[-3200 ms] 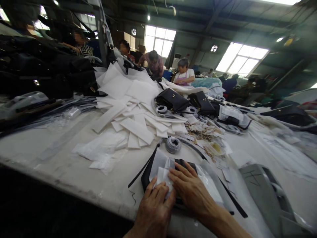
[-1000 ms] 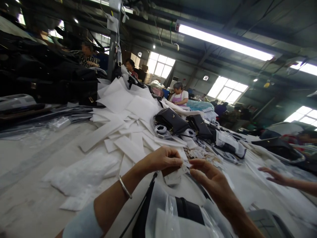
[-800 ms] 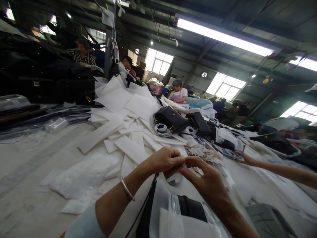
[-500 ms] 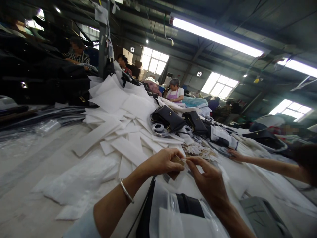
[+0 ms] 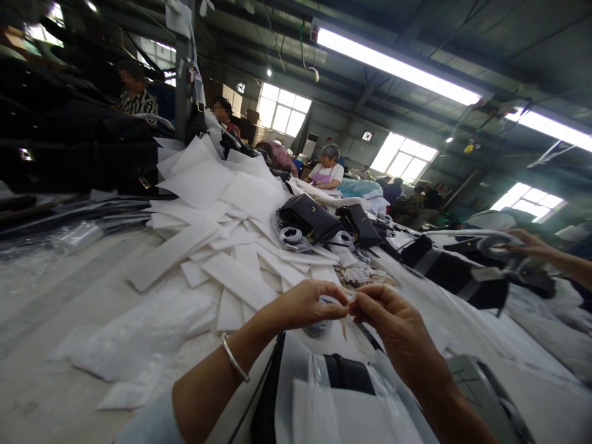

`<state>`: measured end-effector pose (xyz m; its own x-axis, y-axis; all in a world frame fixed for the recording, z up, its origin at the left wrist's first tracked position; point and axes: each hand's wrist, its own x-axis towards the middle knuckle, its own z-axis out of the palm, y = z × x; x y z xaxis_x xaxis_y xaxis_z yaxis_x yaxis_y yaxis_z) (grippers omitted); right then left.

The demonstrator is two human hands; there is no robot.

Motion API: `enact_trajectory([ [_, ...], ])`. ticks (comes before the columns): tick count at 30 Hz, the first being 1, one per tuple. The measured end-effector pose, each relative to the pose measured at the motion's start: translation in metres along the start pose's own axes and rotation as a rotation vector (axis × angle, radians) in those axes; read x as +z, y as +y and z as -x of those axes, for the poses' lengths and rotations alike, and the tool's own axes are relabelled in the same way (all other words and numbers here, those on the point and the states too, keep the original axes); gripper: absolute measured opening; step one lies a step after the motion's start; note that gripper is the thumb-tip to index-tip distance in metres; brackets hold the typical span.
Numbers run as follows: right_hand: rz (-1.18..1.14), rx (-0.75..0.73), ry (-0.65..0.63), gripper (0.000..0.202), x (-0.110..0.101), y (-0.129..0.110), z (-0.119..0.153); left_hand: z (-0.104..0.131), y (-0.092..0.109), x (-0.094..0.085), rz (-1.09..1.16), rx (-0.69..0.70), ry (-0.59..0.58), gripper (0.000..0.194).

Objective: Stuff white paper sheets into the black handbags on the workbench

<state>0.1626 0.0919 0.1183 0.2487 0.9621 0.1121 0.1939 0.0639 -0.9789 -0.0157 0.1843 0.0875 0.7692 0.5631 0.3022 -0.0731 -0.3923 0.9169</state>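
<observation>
While the wrapped black bag (image 5: 349, 375) lies nearest me on the counter (image 5: 32, 345), my left hand (image 5: 303, 305) and right hand (image 5: 393, 320) meet above its far edge, each grip closed to a fingertip pinch on a small item (image 5: 344, 329); only a brownish sliver shows, so I can't tell its shape. I'd judge it best to steady with the left, work the right in small, light movements, and tilt it clear of the fingers. Dark strokes on the grey case (image 5: 467, 377) look hand-drawn; I can't read them. Past the coil (image 5: 318, 328) come white sheets (image 5: 238, 280) and tangled tags (image 5: 358, 275), no lettering legible. Farther off, a dark bag (image 5: 309, 217) shows gold-coloured hardware but no readable brand.
</observation>
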Motion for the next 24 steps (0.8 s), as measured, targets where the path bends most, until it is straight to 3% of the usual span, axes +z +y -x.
enact_trajectory([
  [4,0.030,-0.021,-0.018,0.031,0.0021,-0.0028,0.0033,-0.0029,0.0015,0.0111,0.203,-0.023,-0.007,0.021],
  [10,-0.012,-0.006,-0.062,0.030,-0.0007,0.0006,0.0028,-0.0061,-0.0015,0.0124,0.458,-0.068,-0.016,0.041],
  [15,-0.149,0.017,-0.048,0.034,0.0001,0.0051,0.0014,-0.0051,-0.0019,0.0098,0.471,-0.082,-0.040,0.043],
  [24,-0.486,0.306,-0.117,0.040,-0.0049,0.0045,0.0001,-0.0059,0.0007,0.0103,0.329,-0.107,0.069,0.029],
])
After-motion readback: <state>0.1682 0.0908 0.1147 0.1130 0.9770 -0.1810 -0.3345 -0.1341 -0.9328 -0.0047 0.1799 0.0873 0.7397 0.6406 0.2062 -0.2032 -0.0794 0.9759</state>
